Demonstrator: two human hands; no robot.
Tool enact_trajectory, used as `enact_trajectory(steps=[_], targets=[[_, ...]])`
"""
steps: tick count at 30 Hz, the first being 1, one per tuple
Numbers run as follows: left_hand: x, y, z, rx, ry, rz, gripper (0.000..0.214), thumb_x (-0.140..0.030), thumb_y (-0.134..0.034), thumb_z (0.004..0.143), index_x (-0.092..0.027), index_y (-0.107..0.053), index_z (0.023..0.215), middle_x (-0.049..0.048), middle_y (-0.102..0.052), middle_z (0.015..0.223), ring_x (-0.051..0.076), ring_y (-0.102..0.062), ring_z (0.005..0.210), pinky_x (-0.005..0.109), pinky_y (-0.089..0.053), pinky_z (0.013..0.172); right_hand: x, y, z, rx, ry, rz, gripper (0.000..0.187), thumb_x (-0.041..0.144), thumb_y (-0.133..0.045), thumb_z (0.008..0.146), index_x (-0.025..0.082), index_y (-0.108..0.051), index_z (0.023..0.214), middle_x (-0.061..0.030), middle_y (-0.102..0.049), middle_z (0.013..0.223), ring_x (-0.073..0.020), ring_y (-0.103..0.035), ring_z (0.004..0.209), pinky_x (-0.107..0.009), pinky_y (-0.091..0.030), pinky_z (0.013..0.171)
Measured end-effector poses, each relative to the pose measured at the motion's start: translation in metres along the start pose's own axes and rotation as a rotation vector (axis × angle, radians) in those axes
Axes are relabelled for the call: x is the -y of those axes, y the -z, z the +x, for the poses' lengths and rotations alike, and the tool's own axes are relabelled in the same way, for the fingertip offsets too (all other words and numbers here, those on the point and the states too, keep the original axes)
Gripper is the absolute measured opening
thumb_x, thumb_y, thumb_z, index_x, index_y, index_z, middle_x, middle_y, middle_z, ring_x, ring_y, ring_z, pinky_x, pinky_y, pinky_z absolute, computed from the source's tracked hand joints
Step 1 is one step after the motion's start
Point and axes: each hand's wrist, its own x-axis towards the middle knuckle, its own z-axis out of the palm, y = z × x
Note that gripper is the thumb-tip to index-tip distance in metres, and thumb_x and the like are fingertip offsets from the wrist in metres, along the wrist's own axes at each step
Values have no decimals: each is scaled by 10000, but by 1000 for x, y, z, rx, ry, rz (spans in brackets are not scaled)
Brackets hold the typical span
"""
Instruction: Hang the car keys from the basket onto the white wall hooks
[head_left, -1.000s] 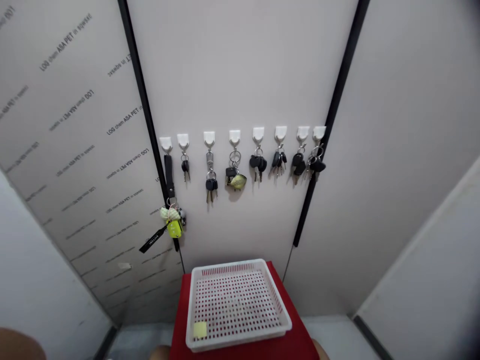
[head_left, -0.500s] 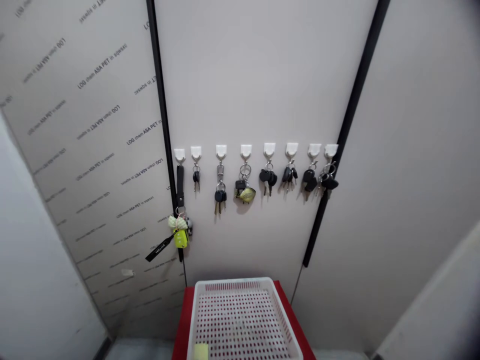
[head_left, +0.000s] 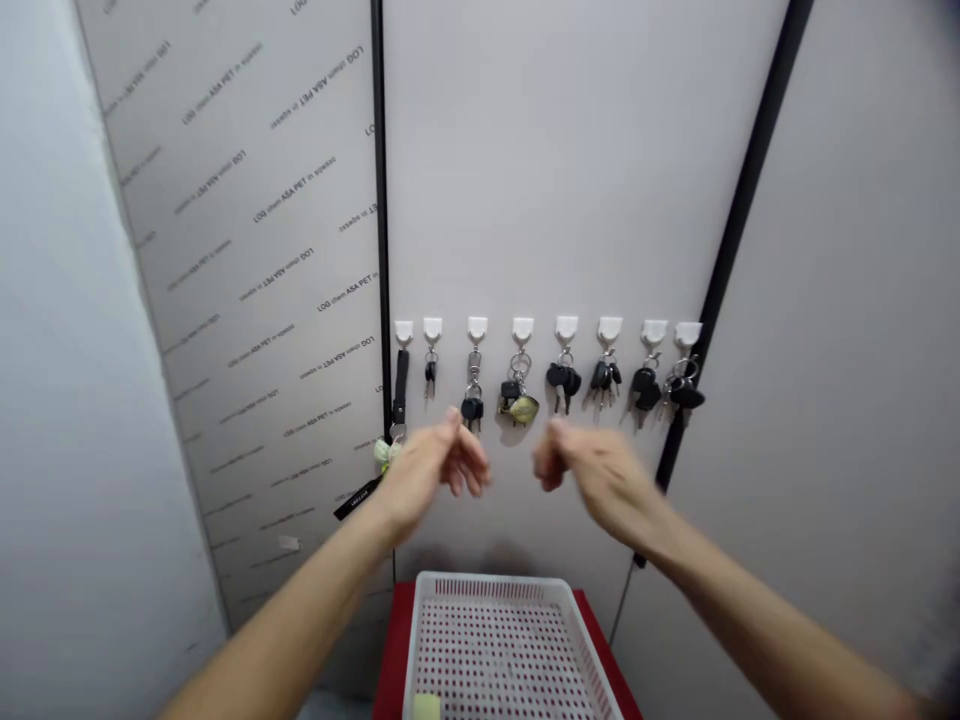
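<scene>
Both my hands are raised in front of the wall, below a row of hooks with keys. My left hand (head_left: 442, 462) is open, its fingers apart and slightly bent with nothing in them. It covers part of a key bunch with a dark strap (head_left: 400, 385) and a black tag (head_left: 358, 497). Just above its fingertips hangs a bunch of black-headed keys (head_left: 472, 408). My right hand (head_left: 585, 465) is blurred, with its fingers bent inward, so its grip is unclear. Between and above the hands hangs a key bunch with a yellowish fob (head_left: 523, 409). Neither hand visibly holds anything.
Several white hooks (head_left: 523, 328) line the wall, and more black keys (head_left: 646, 388) hang at the right. Below stands a white perforated basket (head_left: 491, 590) on a red stand (head_left: 395, 620), with a yellow piece (head_left: 427, 706) inside. Black strips (head_left: 382, 200) run down the wall.
Both my hands and forearms have come into view from below. The view has shifted, so the hooks, keys and basket appear further right and a little lower.
</scene>
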Motion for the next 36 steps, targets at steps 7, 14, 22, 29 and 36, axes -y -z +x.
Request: enact_trajectory(steps=[7,14,22,29,36], targets=[[38,-12,43,152,301,-191,576,-643,-111,601,-155,-296,359,-30,-292,249,32,-209,236,173,-101,321,4,-48,74,88,-327,497,528,588,-162,658,166,-246,351,72,-223,265,-29,-190,230,-172,-164,284],[28,-5,50,132,316,-74,572,-658,-116,584,-158,-281,360,-36,-272,257,33,-195,246,179,-84,331,9,-42,76,123,-269,557,520,587,-178,656,164,-255,364,71,-243,290,-24,-186,247,-168,-161,293],[37,1,54,96,340,-51,570,-662,-140,574,-157,-288,356,-33,-290,249,33,-197,236,177,-89,327,8,-50,83,133,-294,560,526,589,-176,654,162,-251,357,71,-240,277,-22,-176,238,-162,-151,282],[24,14,53,-91,232,52,525,-609,-221,603,-149,-359,390,-25,-365,316,44,-289,274,178,-172,332,12,-56,90,34,-198,450,487,568,-238,647,165,-308,383,64,-280,304,-31,-237,251,-170,-186,278],[25,69,73,-797,-194,269,170,-263,-523,549,-164,-485,682,-12,-519,652,73,-462,579,177,-338,535,15,-74,128,-248,49,-32,347,417,-480,577,147,-520,792,-36,-556,688,-99,-495,527,-205,-361,450]])
